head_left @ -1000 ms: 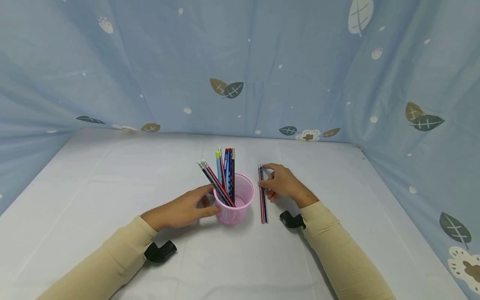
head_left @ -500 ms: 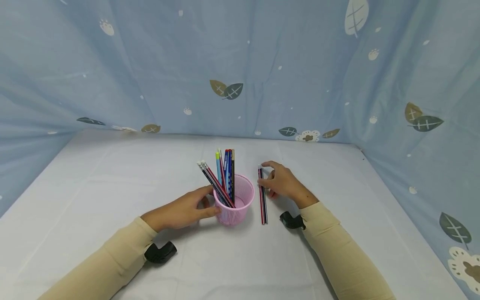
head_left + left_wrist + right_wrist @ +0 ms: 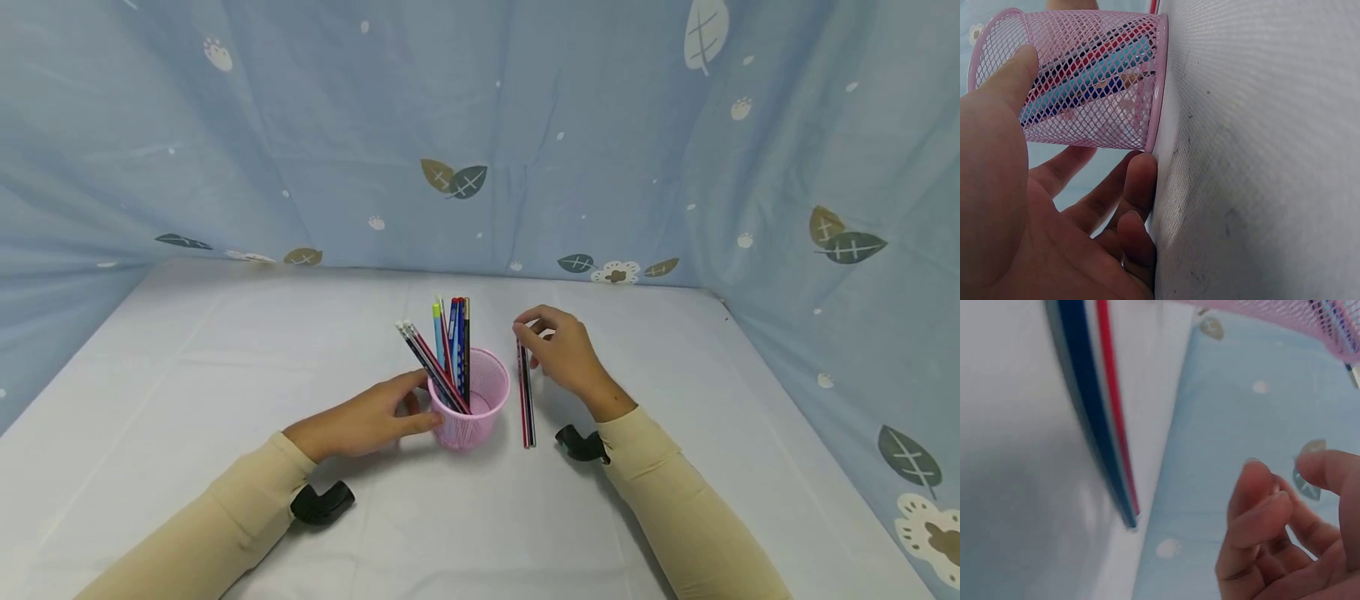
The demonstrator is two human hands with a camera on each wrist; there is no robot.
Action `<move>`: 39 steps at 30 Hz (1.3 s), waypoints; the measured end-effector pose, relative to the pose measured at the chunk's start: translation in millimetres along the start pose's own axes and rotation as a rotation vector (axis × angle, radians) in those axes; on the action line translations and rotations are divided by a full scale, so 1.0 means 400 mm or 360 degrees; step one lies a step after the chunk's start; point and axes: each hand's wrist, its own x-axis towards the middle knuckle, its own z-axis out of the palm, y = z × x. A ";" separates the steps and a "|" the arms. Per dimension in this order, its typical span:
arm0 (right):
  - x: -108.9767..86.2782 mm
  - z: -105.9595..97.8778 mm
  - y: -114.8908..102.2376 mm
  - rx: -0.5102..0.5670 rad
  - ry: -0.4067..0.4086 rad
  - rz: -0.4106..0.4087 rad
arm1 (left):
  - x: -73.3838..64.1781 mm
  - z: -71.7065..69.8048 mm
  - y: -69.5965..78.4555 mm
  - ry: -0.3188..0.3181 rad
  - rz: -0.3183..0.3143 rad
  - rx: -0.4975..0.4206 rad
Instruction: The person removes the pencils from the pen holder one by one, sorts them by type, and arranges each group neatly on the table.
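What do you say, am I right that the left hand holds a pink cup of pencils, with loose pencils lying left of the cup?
Not quite: the loose pencils lie to the right of the pink cup, as the head view shows. The left hand does hold the cup, with other pencils in it.

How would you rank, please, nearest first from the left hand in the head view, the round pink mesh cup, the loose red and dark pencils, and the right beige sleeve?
1. Pink mesh cup: touching the left hand.
2. Loose pencils: right of the cup.
3. Right beige sleeve: farthest right.
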 end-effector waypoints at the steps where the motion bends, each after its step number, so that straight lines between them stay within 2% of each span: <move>1: -0.001 0.000 -0.005 0.0028 0.0017 -0.0018 | 0.000 0.000 0.001 0.0000 0.0001 -0.0001; 9: -0.019 0.003 -0.049 0.0208 0.0164 -0.0186 | -0.004 -0.003 0.005 0.0000 0.0001 0.0003; 18: -0.052 0.010 -0.110 0.0226 0.0248 -0.0306 | -0.008 -0.005 0.005 0.0003 0.0004 0.0020; 27: -0.087 0.026 -0.158 0.0263 0.0176 -0.0438 | -0.009 -0.004 0.005 0.0013 -0.0025 0.0000; 39: -0.111 0.068 -0.162 0.0289 0.0015 -0.0499 | 0.001 0.001 -0.001 -0.0016 -0.0002 -0.0019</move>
